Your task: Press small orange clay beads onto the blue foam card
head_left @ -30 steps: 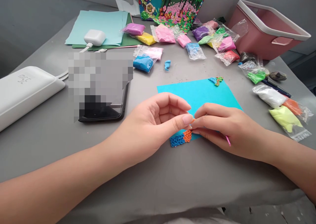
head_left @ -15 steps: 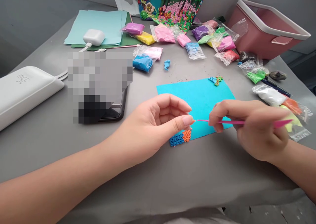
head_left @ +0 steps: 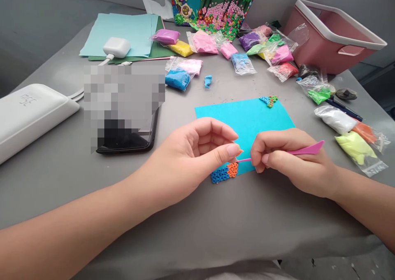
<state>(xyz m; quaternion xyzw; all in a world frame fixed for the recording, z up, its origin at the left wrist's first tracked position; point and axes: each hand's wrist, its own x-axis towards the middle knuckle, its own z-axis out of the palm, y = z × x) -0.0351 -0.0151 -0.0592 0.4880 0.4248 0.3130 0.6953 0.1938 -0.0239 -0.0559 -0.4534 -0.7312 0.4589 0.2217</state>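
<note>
A bright blue sheet of paper (head_left: 225, 117) lies on the grey table under my hands. Its near left corner carries small clay rings, a blue patch (head_left: 219, 175) beside an orange patch (head_left: 232, 169). Blue, green and orange rings (head_left: 269, 100) cover part of the far right corner. My left hand (head_left: 212, 144) pinches a small bit of orange clay (head_left: 240, 152) between thumb and finger, above the sheet. In my right hand (head_left: 286, 158) is a pink clay modelling tool (head_left: 308, 149), its thin tip at the edge of the orange rings.
Bags of coloured clay (head_left: 205, 42) spread along the back and right. A pink basket (head_left: 330, 45) stands at the back right. To the left are a phone (head_left: 129, 142), a white power bank (head_left: 33, 113) and a charger (head_left: 116, 47) on paper sheets. A loose blue clay lump (head_left: 207, 81) lies mid-table.
My right hand has moved left and down, bringing the tool's tip from beside the orange clay to the orange rings. My left hand has stayed nearly still.
</note>
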